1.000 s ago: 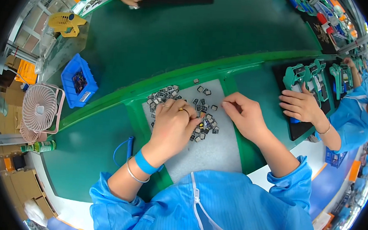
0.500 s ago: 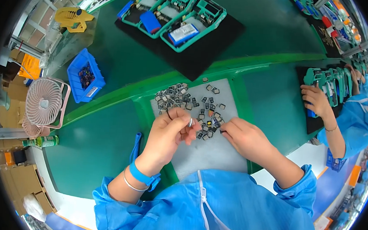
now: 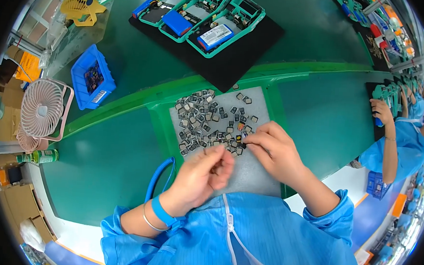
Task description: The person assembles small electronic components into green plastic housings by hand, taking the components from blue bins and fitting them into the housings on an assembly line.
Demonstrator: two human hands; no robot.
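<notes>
Many small square electronic parts (image 3: 193,114), dark or silvery, lie in a loose heap on a light grey pad (image 3: 243,175) in front of me. My right hand (image 3: 279,151) reaches in from the right, thumb and forefinger pinched at the heap's right edge. At its fingertips is a small square part (image 3: 245,135), next to one with a yellow mark. Close to my body, below the heap, my left hand (image 3: 202,175) is raised with its fingers curled toward the thumb. Whatever they may hold is hidden.
Beyond the pad, green handheld device housings (image 3: 218,23) with blue battery packs lie on a black mat (image 3: 225,77). Left stand a blue bin (image 3: 107,86) of small parts and a pink fan (image 3: 41,112). A coiled blue cord (image 3: 157,175) runs from my wristband. A co-worker (image 3: 401,139) works at right.
My left hand has drawn back from the heap toward my body; the shiny item at its fingertips no longer shows. My right hand has moved slightly left and up onto the heap's edge.
</notes>
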